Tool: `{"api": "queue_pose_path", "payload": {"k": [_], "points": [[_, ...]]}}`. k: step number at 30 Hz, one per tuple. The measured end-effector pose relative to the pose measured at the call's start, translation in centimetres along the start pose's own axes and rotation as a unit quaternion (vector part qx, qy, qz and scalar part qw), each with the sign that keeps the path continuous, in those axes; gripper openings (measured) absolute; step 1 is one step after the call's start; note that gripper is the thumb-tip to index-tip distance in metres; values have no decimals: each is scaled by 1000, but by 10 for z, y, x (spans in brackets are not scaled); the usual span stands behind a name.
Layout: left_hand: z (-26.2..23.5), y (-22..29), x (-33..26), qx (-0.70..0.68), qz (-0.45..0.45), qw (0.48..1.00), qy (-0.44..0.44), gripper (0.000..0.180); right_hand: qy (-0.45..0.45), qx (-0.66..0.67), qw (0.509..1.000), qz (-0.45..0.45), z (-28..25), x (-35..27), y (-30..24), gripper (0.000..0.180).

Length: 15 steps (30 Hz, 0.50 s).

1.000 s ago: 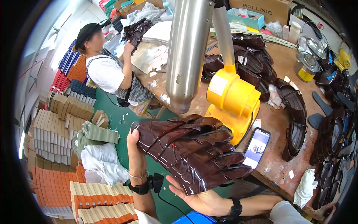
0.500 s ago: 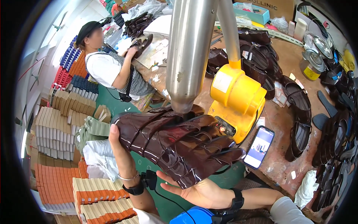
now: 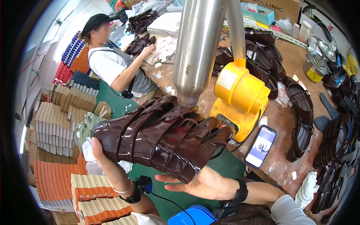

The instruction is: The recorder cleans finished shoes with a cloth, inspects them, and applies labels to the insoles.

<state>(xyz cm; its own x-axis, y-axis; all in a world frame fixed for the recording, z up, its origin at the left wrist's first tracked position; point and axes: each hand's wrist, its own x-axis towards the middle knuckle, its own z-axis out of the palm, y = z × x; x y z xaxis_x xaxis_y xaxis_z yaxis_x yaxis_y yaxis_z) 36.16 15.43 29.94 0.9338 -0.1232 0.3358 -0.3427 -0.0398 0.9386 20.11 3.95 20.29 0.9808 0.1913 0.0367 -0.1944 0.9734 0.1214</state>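
Between my hands is a nested stack of shiny dark brown strappy shoes (image 3: 157,137), lying tilted on its side. My left hand (image 3: 108,163) grips the stack's left end, thumb up against the outermost shoe and the other fingers hidden. Beneath the near right end, my right hand (image 3: 210,183) holds it up with the palm, some fingers stretched out to the left. Just above the shoes' far side is the mouth of a steel pipe (image 3: 187,98). A yellow machine (image 3: 240,86) stands right behind the stack's right end.
A lit phone (image 3: 260,146) lies on the worktable (image 3: 279,165), near more brown shoes (image 3: 300,123) and an open can (image 3: 315,67). At the far left a co-worker (image 3: 112,63) reaches over the table. Stacked boxes (image 3: 56,131) stand left; a blue bin (image 3: 191,215) is below.
Both hands still hold the shoe stack, which has shifted left and slightly back out from under the pipe mouth. The co-worker's hand has left a shoe, which lies on the table.
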Motion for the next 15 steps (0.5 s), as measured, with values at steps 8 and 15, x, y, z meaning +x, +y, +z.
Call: {"api": "queue_pose_path", "payload": {"k": [8, 15], "points": [[-31, -3, -30, -23, 36, 999, 27, 65, -87, 43, 995, 20, -29, 7, -13, 41], [-51, -11, -69, 14, 77, 991, 107, 66, 3, -17, 998, 57, -29, 14, -33, 35]]}}
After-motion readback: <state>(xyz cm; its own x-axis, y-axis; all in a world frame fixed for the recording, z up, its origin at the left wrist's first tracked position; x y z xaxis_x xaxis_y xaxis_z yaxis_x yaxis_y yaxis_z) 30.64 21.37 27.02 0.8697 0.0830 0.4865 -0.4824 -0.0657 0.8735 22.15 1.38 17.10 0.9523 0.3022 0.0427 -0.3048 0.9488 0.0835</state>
